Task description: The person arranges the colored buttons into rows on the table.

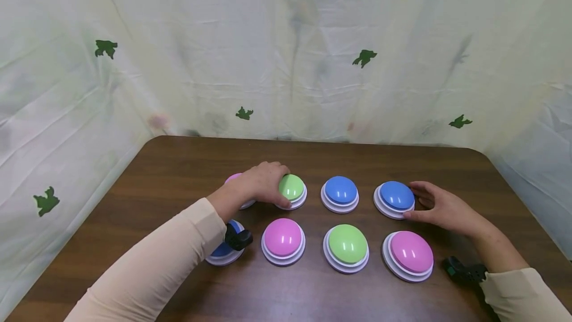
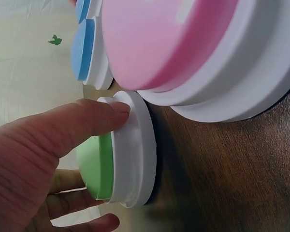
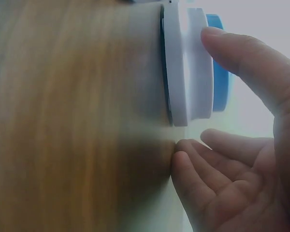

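Round push buttons with coloured domes and white bases stand in two rows on a brown table. My left hand (image 1: 263, 183) grips the back-row green button (image 1: 291, 187). In the left wrist view its thumb lies on the white base (image 2: 135, 150), the fingers on the far side. At the right end of the back row, my right hand (image 1: 447, 207) is beside a blue button (image 1: 396, 196). Its thumb (image 3: 251, 58) is at the base's edge in the right wrist view, with the other fingers loosely bent and apart from the button.
Another blue button (image 1: 340, 190) stands between the hands. In front are a pink button (image 1: 282, 237), a green button (image 1: 347, 244) and a second pink one (image 1: 411, 252). My left arm partly hides a blue button (image 1: 222, 251) and a pink button (image 1: 233, 177). A leaf-patterned curtain (image 1: 304, 63) hangs behind.
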Demonstrator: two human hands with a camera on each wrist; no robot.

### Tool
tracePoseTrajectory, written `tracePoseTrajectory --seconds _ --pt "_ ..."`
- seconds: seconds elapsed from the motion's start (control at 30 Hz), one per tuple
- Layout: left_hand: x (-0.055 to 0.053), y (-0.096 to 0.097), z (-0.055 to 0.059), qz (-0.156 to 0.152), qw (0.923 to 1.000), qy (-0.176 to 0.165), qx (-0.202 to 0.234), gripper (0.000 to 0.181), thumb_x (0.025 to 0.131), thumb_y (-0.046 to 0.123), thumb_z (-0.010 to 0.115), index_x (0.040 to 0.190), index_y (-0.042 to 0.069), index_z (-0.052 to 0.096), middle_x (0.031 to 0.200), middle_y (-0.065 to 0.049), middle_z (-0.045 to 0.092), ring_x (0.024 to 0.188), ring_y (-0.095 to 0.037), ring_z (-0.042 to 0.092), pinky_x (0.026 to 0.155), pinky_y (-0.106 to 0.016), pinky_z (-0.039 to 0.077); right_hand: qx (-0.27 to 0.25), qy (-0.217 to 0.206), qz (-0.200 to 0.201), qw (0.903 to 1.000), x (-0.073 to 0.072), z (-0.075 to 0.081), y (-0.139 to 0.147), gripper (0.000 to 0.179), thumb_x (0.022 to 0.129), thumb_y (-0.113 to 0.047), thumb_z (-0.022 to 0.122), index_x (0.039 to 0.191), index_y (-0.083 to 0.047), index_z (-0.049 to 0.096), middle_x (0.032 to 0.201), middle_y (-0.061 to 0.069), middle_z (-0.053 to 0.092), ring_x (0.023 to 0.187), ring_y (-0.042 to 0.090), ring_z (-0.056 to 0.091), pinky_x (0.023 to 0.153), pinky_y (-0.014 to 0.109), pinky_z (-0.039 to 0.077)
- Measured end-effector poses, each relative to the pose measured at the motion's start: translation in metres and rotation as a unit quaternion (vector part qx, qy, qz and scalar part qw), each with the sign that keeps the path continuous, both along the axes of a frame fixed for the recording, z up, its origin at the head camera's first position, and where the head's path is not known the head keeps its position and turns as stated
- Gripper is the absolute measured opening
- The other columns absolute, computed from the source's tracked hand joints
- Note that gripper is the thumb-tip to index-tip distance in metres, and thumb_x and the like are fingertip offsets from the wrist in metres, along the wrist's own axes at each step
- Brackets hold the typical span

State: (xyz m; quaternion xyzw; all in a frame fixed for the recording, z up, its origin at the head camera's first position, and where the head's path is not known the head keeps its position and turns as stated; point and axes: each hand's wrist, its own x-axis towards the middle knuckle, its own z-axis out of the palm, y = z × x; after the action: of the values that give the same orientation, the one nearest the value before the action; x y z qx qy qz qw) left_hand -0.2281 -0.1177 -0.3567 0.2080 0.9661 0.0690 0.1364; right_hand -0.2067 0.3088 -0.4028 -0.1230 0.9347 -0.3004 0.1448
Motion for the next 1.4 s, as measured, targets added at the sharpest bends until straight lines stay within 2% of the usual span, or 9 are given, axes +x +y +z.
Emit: tracePoseTrajectory --seconds 0.4,0.6,0.73,0.83,0.97,1.07,1.2,1.3,1.4 --pt "0.001 -0.001 0.0 0.007 0.9999 -0.013 0.004 0.074 0.077 0.048 0.083 0.136 0.01 0.059 0.129 -0.008 0.062 0.116 -0.029 0.057 0.099 -0.045 0.05 -0.011 -0.01 -0.007 0.9999 -0.001 -0.003 0.002 0.091 0.089 -0.048 0.076 0.154 0.0 0.033 0.154 0.031 0.041 0.14 0.054 0.044 0.109 0.061 0.042" --pt "0.007 -0.015 0.002 0.017 0.9988 -0.012 0.045 0.08 0.08 0.052 0.079 0.144 0.011 0.055 0.141 -0.012 0.057 0.128 -0.035 0.053 0.106 -0.052 0.047 -0.03 -0.01 -0.003 0.9995 -0.001 -0.003 0.004 0.088 0.09 -0.045 0.075 0.153 0.0 0.034 0.154 0.031 0.042 0.14 0.052 0.045 0.109 0.057 0.043" --pt "0.023 -0.039 0.014 0.019 0.995 0.013 0.097 0.074 0.086 0.049 0.075 0.145 0.009 0.054 0.142 -0.014 0.057 0.132 -0.038 0.051 0.109 -0.054 0.044 -0.068 -0.022 -0.001 0.9975 -0.003 -0.005 0.009 0.081 0.093 -0.038 0.074 0.152 0.001 0.034 0.154 0.03 0.042 0.141 0.051 0.045 0.107 0.05 0.045" --pt "0.042 -0.059 0.019 0.025 0.985 0.058 0.161 0.059 0.091 0.043 0.073 0.139 0.011 0.06 0.134 -0.01 0.063 0.125 -0.032 0.058 0.106 -0.051 0.048 -0.085 -0.028 -0.005 0.996 -0.004 -0.006 0.013 0.075 0.095 -0.036 0.072 0.149 0.002 0.036 0.155 0.03 0.041 0.142 0.05 0.044 0.106 0.047 0.047" --pt "0.066 -0.087 0.009 0.016 0.9621 0.124 0.242 0.036 0.092 0.028 0.075 0.125 0.015 0.069 0.111 0.001 0.07 0.102 -0.017 0.065 0.09 -0.043 0.057 -0.073 -0.03 -0.013 0.9968 -0.003 -0.004 0.017 0.062 0.098 -0.04 0.067 0.14 -0.001 0.042 0.157 0.028 0.04 0.142 0.05 0.044 0.107 0.052 0.047" --pt "0.084 -0.104 -0.007 -0.001 0.9521 0.15 0.267 0.028 0.091 0.018 0.077 0.117 0.013 0.071 0.101 0.005 0.07 0.091 -0.009 0.064 0.081 -0.035 0.059 -0.044 -0.025 -0.008 0.9987 0.0 0.002 0.019 0.054 0.099 -0.042 0.065 0.132 -0.003 0.048 0.154 0.028 0.046 0.138 0.049 0.048 0.106 0.059 0.047" --pt "0.104 -0.121 -0.019 0.0 0.9576 0.143 0.25 0.03 0.089 0.024 0.079 0.116 0.014 0.071 0.106 0.003 0.071 0.092 -0.01 0.065 0.081 -0.032 0.059 0.029 -0.03 0.009 0.9991 0.01 0.018 0.022 0.053 0.097 -0.045 0.067 0.128 -0.004 0.056 0.137 0.023 0.061 0.123 0.042 0.059 0.096 0.057 0.053" --pt "0.115 -0.128 -0.018 0.016 0.9712 0.104 0.214 0.043 0.089 0.042 0.079 0.122 0.017 0.068 0.116 0.003 0.069 0.103 -0.015 0.065 0.088 -0.038 0.058 0.068 -0.047 0.042 0.9957 0.02 0.034 0.02 0.052 0.095 -0.044 0.069 0.128 -0.005 0.058 0.127 0.013 0.066 0.118 0.035 0.062 0.09 0.048 0.055" --pt "0.12 -0.128 -0.015 0.021 0.9826 0.055 0.176 0.067 0.082 0.059 0.078 0.132 0.017 0.063 0.125 0.002 0.064 0.112 -0.02 0.06 0.092 -0.042 0.056 0.058 -0.067 0.071 0.9935 0.034 0.045 0.012 0.053 0.092 -0.04 0.074 0.129 -0.005 0.058 0.127 0.01 0.067 0.117 0.034 0.064 0.087 0.044 0.057"
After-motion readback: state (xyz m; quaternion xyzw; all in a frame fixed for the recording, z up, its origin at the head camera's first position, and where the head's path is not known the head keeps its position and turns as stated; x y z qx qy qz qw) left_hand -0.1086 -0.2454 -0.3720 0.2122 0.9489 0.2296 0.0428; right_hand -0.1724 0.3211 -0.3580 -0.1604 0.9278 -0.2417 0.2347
